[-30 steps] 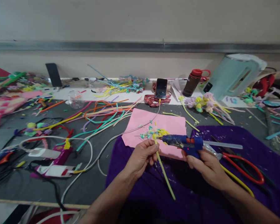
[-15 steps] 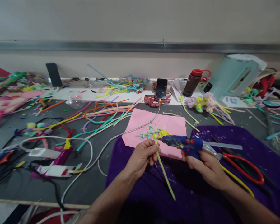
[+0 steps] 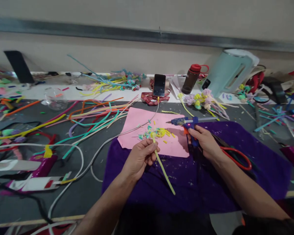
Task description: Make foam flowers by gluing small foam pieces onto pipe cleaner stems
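Between the thumb and fingers of my left hand (image 3: 142, 157) is a yellow-green pipe cleaner (image 3: 164, 169), its tail slanting down to the right. Its upper end, near the yellow and teal bits, looks thicker and pale yellow. My right hand (image 3: 204, 139) grips a blue hot glue gun (image 3: 186, 122) by the handle, nozzle pointing left and apart from the pipe cleaner. A clear glue stick (image 3: 207, 119) juts from its back. Below both hands lie a pink sheet (image 3: 129, 127) with short yellow cuttings (image 3: 164, 132) on it and a purple cloth (image 3: 142, 192).
Red-handled scissors (image 3: 237, 158) lie on the cloth to the right. A phone (image 3: 159, 85) on a cable, a brown bottle (image 3: 191, 80) and a mint kettle (image 3: 232, 73) stand at the back. Loose pipe cleaners (image 3: 98, 120) and power strips (image 3: 42, 164) cover the left side.
My right hand has drawn the glue gun up and away from the pipe cleaner's top. My left hand still holds the pipe cleaner. The whole view has shifted and tilted.
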A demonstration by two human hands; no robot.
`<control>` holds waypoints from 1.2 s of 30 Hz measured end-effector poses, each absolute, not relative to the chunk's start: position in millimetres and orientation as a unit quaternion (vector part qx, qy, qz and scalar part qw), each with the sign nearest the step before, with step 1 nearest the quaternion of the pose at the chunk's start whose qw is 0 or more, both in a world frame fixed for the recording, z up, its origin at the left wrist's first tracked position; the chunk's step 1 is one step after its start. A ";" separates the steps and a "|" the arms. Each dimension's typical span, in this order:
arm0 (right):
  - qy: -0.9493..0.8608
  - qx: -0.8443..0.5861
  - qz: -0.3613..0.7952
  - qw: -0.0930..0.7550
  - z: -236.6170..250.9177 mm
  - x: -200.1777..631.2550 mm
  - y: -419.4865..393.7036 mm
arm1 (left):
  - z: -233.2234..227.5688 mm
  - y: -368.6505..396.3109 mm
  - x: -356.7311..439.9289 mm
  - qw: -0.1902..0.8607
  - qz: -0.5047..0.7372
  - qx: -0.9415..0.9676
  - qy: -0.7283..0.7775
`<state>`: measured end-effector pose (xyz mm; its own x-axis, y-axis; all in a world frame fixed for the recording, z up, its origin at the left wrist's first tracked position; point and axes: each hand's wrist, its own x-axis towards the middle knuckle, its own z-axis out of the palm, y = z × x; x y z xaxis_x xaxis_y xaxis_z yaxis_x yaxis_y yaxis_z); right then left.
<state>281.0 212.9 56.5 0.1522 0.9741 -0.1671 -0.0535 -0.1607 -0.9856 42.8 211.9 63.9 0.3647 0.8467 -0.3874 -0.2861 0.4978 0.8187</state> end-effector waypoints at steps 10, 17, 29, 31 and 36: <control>-0.473 -0.615 0.419 0.472 38.2 269.2 243.7 | 67.6 209.7 41.6 0.754 0.381 0.347 0.409; -0.623 -0.736 0.136 0.229 53.0 278.3 240.3 | 69.9 211.2 38.2 0.746 0.401 0.344 0.406; -0.825 -0.564 0.030 -0.006 61.2 214.4 218.3 | 66.0 212.3 39.5 0.747 0.387 0.359 0.403; -0.823 -0.568 0.024 -0.022 54.8 209.2 223.5 | 65.4 213.0 39.0 0.748 0.387 0.358 0.403; -0.819 -0.573 0.034 -0.017 50.6 210.6 231.1 | 62.8 213.5 38.4 0.757 0.377 0.359 0.396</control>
<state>210.6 231.1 50.6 -0.3432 0.9368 -0.0679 0.9392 0.3414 -0.0363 38.4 213.5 62.8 0.4026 0.8543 -0.3288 -0.2864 0.4587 0.8412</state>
